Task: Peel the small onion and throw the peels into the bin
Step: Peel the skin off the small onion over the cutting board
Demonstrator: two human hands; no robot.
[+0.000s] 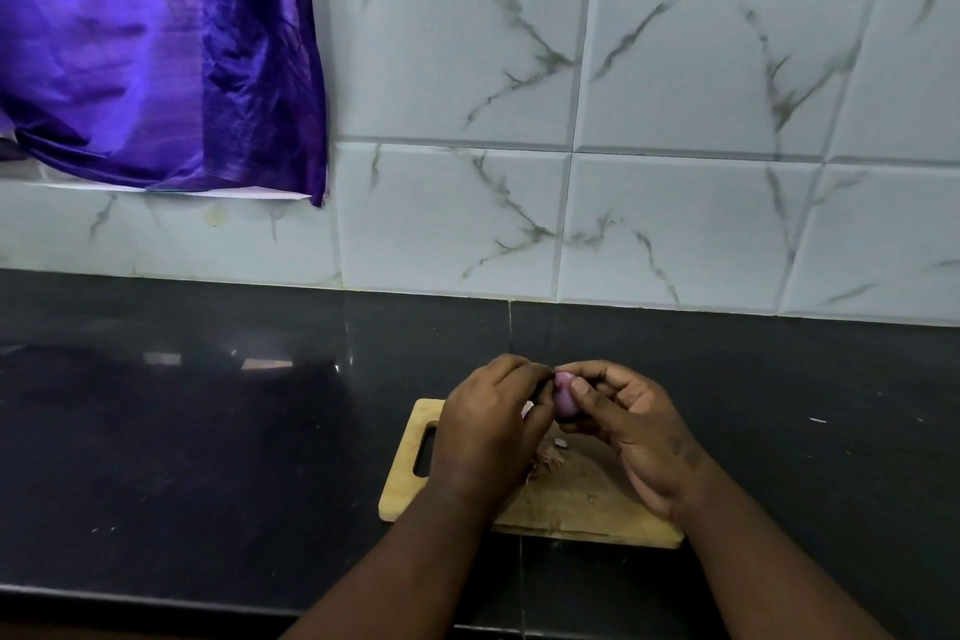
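While both hands meet over the board (pixel 571 504), the head view looks down on a dark, glossy table (pixel 208 431).

Head view:
- Onion (pixel 563 403): small, pink-purple, its surface smooth and shiny where it shows. Held in the air above the far part of the board, between the two hands, not touching the wood.
- Right hand (pixel 634 431): palm turned left, fingers (pixel 597 372) curled round the onion's far side, thumb laid across its near face. Firm grip; the onion sits in the fingertips.
- Left hand (pixel 491 426): back toward the camera, fingers curled tight, the tips closed against the onion's upper left side. Whether they pinch loose skin there cannot be told; the tips hide it. A pale scrap shows just under this hand's knuckles.
- Board: light wood, slot handle at its left end, lying flat near the table's front edge. Both forearms cross over it.
- Peels (pixel 551 457): small brownish flakes and one pale bit lying on the board, directly below the hands. Finer crumbs lie scattered nearer the front.
- Wall (pixel 675 120): white marbled tiles behind the table.
- Purple cloth (pixel 156 42): shiny, hanging at upper left, well apart from the board.
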